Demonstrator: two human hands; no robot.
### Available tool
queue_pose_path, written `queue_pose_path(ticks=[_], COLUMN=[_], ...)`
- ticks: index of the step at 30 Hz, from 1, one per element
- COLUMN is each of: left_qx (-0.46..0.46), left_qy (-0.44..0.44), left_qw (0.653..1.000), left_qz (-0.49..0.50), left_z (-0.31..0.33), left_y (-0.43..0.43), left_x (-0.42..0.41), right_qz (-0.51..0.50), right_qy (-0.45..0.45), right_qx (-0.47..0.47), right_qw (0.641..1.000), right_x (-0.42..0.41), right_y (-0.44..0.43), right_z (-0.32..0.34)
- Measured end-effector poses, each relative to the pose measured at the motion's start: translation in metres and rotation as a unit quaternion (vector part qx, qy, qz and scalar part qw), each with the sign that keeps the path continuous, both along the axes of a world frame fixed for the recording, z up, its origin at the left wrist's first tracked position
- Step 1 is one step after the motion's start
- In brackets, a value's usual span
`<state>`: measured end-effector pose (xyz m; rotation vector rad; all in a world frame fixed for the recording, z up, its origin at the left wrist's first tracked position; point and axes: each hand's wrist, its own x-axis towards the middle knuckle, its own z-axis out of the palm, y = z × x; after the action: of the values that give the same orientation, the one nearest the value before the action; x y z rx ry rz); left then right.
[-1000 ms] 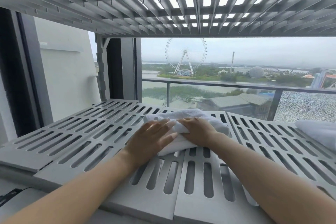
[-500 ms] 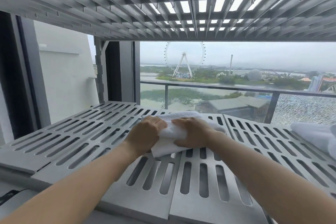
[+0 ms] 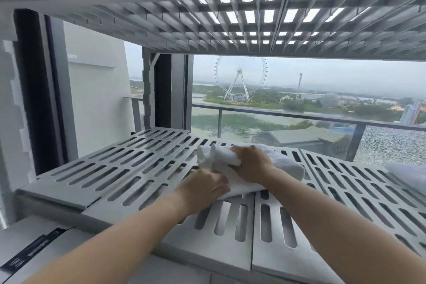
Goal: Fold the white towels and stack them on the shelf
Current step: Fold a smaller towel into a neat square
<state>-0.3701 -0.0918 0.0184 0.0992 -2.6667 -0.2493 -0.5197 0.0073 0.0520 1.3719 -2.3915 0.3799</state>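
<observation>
Head camera, single view, wide-angle. We look forward and slightly down from close range, between the slotted shelf [image 3: 138, 163] under the fingers [image 3: 239, 151] and the upper tier [image 3: 253, 27] above them. Beyond the fingers, we face the balcony rail [image 3: 299, 114] and a distant Ferris wheel [image 3: 239, 72].

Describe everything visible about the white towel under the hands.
The towel is white, soft, terry-looking cloth, partly folded into a thick bundle that lies on the grey slotted shelf. Its left end is bunched and lifted, gripped by the right hand. The left hand holds its near edge. Its right end rests on the shelf in a rounded fold.
</observation>
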Motion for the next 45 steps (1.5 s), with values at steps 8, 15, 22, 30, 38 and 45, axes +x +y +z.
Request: queue_pose_path(ticks=[8,15,22,30,38,45], left_qx=[-0.217,-0.162,-0.187,-0.157,-0.041,0.005], left_qy=[-0.093,-0.113,-0.062,-0.047,0.112,0.150], left_qw=[0.972,0.979,0.975,0.984,0.990,0.984], left_qz=[0.021,0.042,0.105,0.076,0.075,0.094], left_z=[0.002,0.022,0.041,0.030,0.017,0.018], left_y=[-0.011,-0.050,-0.095,-0.095,-0.087,-0.069], left_x=[-0.010,0.014,0.039,0.045,0.060,0.042], right_qz=[-0.017,-0.073,-0.112,-0.066,-0.078,-0.016], right_qy=[-0.029,-0.122,-0.167,-0.112,-0.058,-0.053], right_qx=[-0.069,-0.264,-0.366,-0.265,-0.106,-0.054], right_qw=[0.997,0.954,0.908,0.955,0.990,0.997], right_x=[0.012,0.016,0.008,0.034,0.072,0.069], right_y=[0.002,0.007,0.043,0.022,-0.043,-0.036], right_z=[0.000,0.036,0.059,0.048,0.006,0.001])
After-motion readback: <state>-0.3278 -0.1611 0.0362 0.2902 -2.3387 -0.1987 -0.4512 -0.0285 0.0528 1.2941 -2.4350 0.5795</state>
